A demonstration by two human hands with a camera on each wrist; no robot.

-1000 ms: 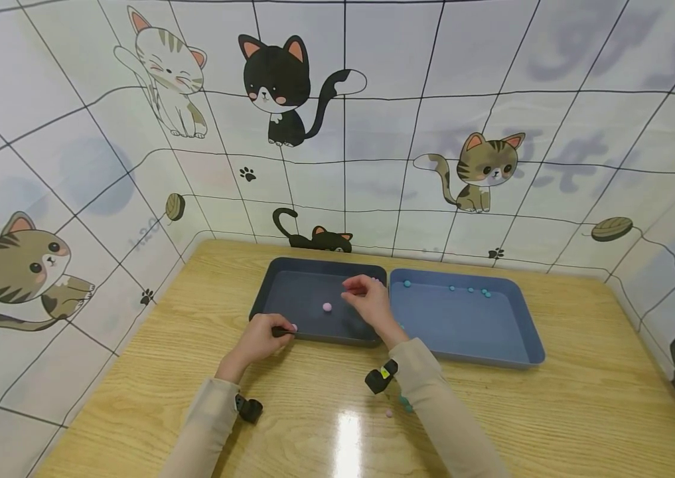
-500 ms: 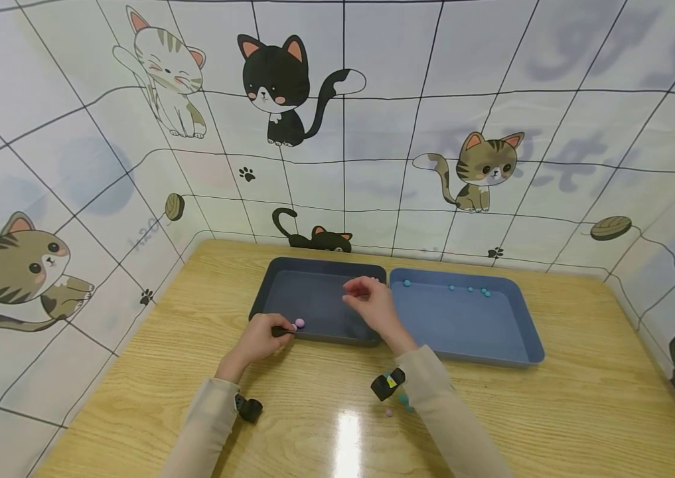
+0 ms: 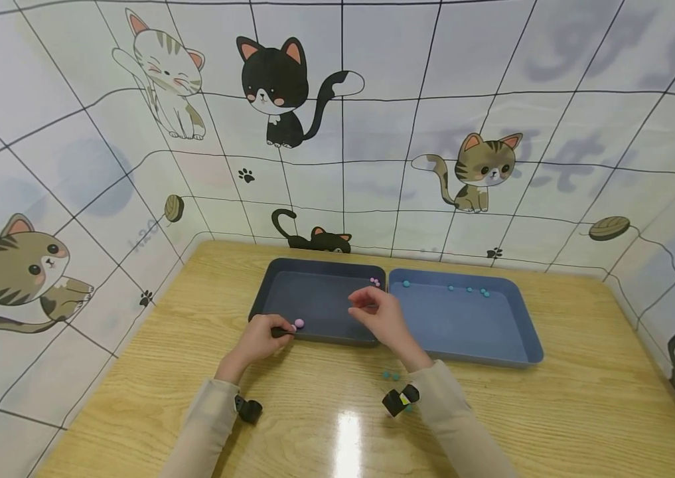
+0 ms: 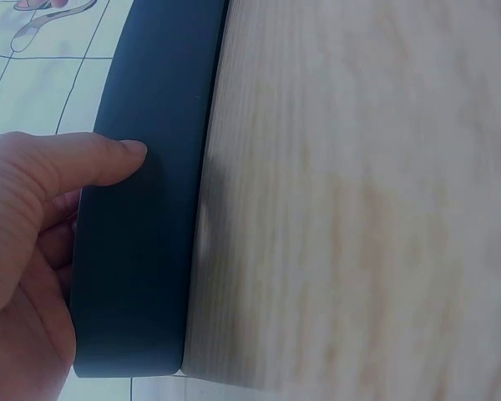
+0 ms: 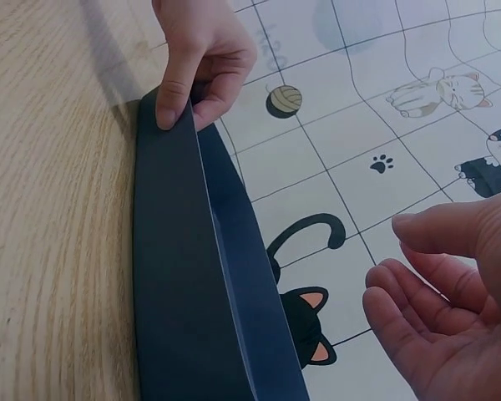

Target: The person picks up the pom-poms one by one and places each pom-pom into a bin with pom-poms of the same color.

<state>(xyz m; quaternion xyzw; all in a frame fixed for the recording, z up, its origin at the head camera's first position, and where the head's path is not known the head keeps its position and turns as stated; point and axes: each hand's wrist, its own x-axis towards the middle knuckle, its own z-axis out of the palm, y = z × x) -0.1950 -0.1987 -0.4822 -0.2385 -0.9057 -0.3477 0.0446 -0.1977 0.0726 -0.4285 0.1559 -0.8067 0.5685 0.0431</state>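
My left hand grips the front left wall of a dark grey tray, thumb outside it and fingers over the rim; the left wrist view shows the thumb flat against the wall. Close to those fingers, inside the tray, lies a pink ball with a smaller one half hidden beside it. Over the tray's right side hovers my right hand. In the right wrist view its thumb and fingers are loosely bent and apart, with nothing between them. Small pink balls sit in the back right corner.
A blue tray stands against the dark one on the right, with several teal balls along its back. Loose teal balls lie on the wooden table near my right wrist. A cat-patterned sheet rises behind the table.
The larger pink ball has travelled from mid-tray to the front wall by my left hand. My right hand has drawn back and right, uncovering the corner balls. The left hand keeps its hold.
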